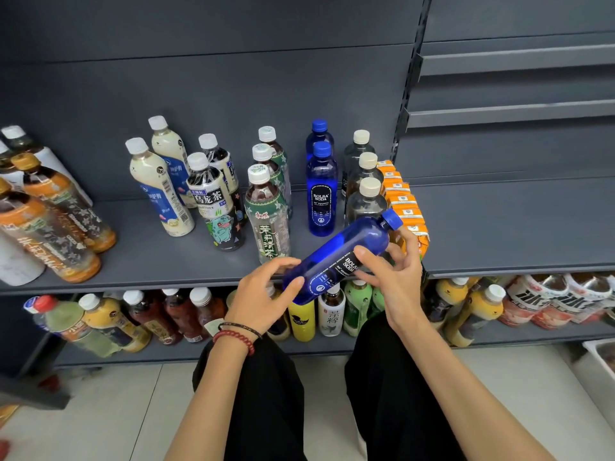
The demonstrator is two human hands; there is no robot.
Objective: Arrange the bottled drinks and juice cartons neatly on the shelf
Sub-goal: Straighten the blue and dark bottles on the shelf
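A blue soda bottle [342,254] lies tilted in the air in front of the grey shelf [166,261], cap up to the right. My left hand [263,294] grips its base and my right hand [392,271] holds its upper half. On the shelf behind stand two more blue bottles [321,191] in a row, three clear bottles [364,194] to their right, and a row of orange juice cartons [404,201] beyond those. Green tea bottles [268,207], dark oolong bottles [213,201] and milky white bottles [156,184] stand further left.
Orange-labelled tea bottles [56,224] crowd the shelf's left end. The lower shelf [332,347] holds mixed bottles in yellow, green and red. A second shelf bay [515,221] lies to the right. My black-trousered knees [259,394] are below, over a tiled floor.
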